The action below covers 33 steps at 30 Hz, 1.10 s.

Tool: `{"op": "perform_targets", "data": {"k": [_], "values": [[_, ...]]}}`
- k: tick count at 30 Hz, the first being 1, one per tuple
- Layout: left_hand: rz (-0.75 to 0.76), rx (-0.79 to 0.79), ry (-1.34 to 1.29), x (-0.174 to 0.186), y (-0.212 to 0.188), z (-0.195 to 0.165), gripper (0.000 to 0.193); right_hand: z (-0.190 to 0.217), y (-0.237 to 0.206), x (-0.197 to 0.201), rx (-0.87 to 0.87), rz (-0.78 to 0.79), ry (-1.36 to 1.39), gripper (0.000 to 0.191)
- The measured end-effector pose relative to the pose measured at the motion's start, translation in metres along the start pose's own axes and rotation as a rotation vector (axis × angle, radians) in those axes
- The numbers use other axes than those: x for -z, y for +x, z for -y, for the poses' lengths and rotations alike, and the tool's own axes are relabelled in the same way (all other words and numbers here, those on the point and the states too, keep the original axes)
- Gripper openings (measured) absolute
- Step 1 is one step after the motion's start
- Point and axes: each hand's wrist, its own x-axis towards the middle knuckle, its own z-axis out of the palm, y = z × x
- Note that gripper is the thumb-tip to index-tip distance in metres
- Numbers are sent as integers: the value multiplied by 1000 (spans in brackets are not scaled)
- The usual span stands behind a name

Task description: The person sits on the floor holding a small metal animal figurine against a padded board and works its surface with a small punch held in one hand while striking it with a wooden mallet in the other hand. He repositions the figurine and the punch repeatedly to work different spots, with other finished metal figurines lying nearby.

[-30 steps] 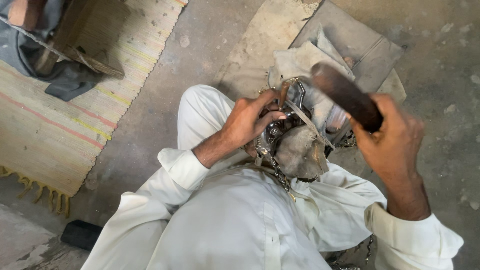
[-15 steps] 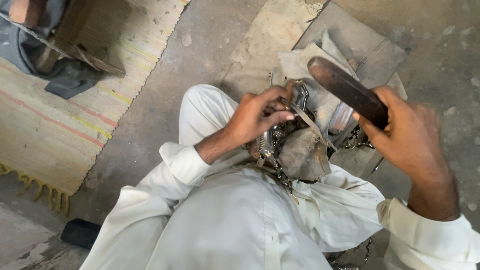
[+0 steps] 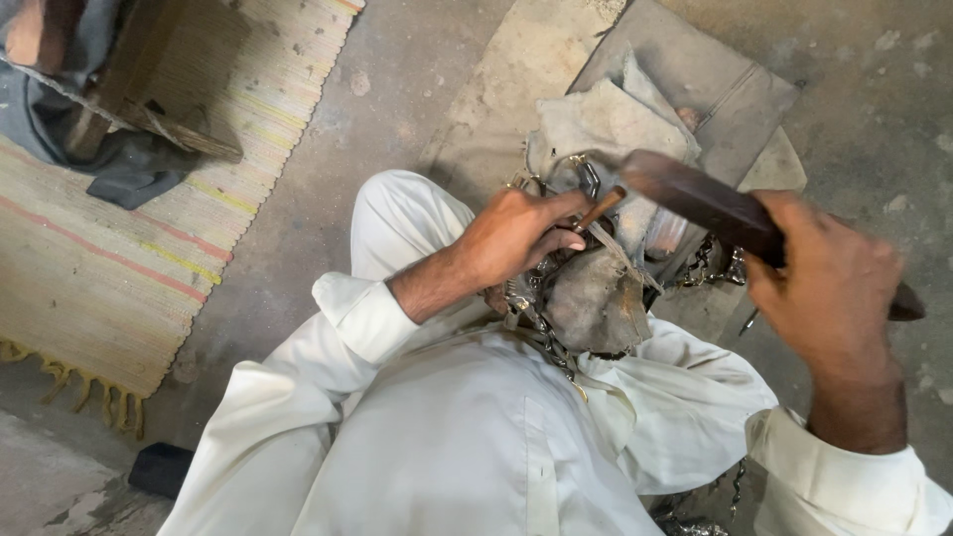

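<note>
Wooden-handled tool, a short punch or awl by the look of it, sits at the centre of the frame, pinched in the left hand with its handle slanting up toward the upper right and its working end hidden behind the fingers, down against the leather-covered block resting on the person's lap. Right hand, at the right of the frame, is closed round one end of a dark wooden mallet. The mallet's long axis runs from lower right to upper left, and its free end hangs just up and to the right of the tool's handle, near but not touching (a narrow gap shows between them).

Counted: one tool, one mallet, one block, two hands, both closed. Chains lie about the block, too tangled to count. Grey cloth and board lie in the upper middle, and a striped mat at the left.
</note>
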Motion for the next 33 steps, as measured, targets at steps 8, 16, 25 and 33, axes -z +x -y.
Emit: {"op": "perform_targets", "data": {"k": [8, 16, 25, 33], "values": [[202, -34, 105, 1, 29, 3, 43, -20, -16, -16, -388, 283, 127, 37], [300, -43, 122, 2, 31, -1, 40, -44, -56, -71, -456, -106, 967, 37], [331, -141, 187, -4, 35, -1, 42, -9, -70, -55, -386, -10, 383, 37], [217, -41, 41, 5, 20, 2, 31, -8, -64, -59, -294, 218, 126, 37]]}}
